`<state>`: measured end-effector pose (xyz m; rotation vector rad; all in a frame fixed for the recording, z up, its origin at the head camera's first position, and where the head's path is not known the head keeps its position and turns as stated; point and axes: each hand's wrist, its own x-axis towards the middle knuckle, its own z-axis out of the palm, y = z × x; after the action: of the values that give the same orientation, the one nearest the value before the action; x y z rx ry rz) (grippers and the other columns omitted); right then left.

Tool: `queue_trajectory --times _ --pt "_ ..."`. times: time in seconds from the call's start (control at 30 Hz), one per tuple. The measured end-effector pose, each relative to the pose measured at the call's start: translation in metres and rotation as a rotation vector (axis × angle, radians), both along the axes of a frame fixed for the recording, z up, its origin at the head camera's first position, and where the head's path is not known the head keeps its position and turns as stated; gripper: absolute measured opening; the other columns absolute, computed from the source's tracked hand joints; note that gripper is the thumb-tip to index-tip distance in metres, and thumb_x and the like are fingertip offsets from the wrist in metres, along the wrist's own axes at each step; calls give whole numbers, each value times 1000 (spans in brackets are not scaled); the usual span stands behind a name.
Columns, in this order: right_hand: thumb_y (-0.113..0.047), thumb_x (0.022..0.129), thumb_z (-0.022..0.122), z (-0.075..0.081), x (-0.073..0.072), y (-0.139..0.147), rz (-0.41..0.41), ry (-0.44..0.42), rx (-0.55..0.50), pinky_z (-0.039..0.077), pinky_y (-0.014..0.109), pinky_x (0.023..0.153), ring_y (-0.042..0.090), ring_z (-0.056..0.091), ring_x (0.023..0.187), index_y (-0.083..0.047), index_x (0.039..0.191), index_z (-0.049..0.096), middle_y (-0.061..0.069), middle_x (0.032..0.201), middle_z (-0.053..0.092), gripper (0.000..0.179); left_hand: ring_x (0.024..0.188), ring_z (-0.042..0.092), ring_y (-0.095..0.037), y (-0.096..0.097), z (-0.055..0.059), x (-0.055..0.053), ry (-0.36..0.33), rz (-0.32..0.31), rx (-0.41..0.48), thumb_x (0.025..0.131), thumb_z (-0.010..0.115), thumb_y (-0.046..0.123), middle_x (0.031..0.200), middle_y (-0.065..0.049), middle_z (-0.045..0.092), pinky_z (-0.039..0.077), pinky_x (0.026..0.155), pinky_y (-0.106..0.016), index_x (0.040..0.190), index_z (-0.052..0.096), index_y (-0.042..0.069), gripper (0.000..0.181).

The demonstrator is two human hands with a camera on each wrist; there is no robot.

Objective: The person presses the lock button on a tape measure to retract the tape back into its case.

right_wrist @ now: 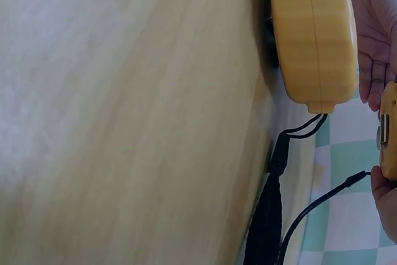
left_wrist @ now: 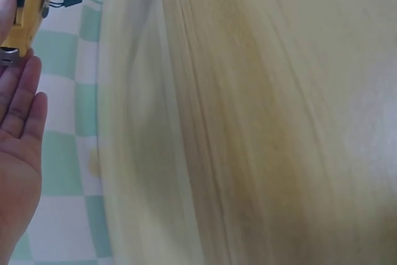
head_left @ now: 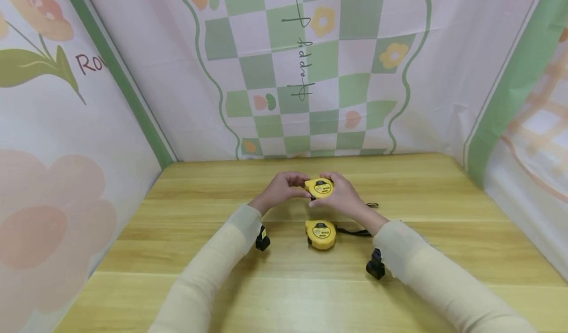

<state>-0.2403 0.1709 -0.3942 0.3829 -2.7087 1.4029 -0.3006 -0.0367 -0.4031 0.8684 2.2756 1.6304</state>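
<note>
Between the two hands, raised above the middle of the light wooden table [head_left: 443,214], sits a yellow round-bodied plastic tape measure [head_left: 320,187]. The right hand [head_left: 343,197] grips it from its own side, fingers curled round the casing. The left hand [head_left: 279,191] meets it from the opposite side; in the left wrist view its palm and fingers lie fairly straight beside the casing [left_wrist: 22,10], so a firm grip by that hand cannot be confirmed. A thin black wrist cord [right_wrist: 310,209] hangs from the held tape measure. Just below the hands, nearer the person, a second yellow tape measure [head_left: 321,234] lies flat on the table, its black strap [head_left: 352,232] trailing under the right wrist. Open tabletop lies to the outer side of each hand and toward the person, with both table edges well apart from the hands. Beyond the fingertips a strip of bare wood runs to the far edge, where a pink and green chequered cloth backdrop [head_left: 310,76] rises; similar cloth panels close both sides.
</note>
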Motion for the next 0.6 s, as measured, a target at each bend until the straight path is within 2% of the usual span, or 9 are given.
queue_trajectory --times 0.3,0.4,0.43,0.6 --pt "-25 68 91 -5 -4 -5 -14 -20 12 46 47 93 32 54 110 2 136 44 19 128 53 87 94 65 -18 -2 2 3 5 5 -6 78 81 4 105 -13 69 53 83 -27 115 66 -3 40" --pt "-26 68 91 -7 -5 -5 -20 -40 21 45 47 94 32 54 110 1 137 43 18 129 52 88 95 65 -17 -2 -1 1 6 1 -21 79 81 5 106 -11 70 52 85 -27 115 67 -2 39" --pt "-27 68 91 -8 -6 -6 -21 -48 21 45 47 94 32 54 111 0 138 43 18 129 52 88 94 65 -16 -1 -5 -2 7 7 -21 79 81 5 105 -8 70 52 85 -26 114 67 -1 39" --pt "-30 67 91 -10 -9 -6 -27 -79 32 45 46 94 31 53 110 0 138 42 18 130 51 91 95 65 -15 -1 -8 -6 -19 -6 -37 80 79 5 105 -6 70 52 86 -27 116 67 1 39"
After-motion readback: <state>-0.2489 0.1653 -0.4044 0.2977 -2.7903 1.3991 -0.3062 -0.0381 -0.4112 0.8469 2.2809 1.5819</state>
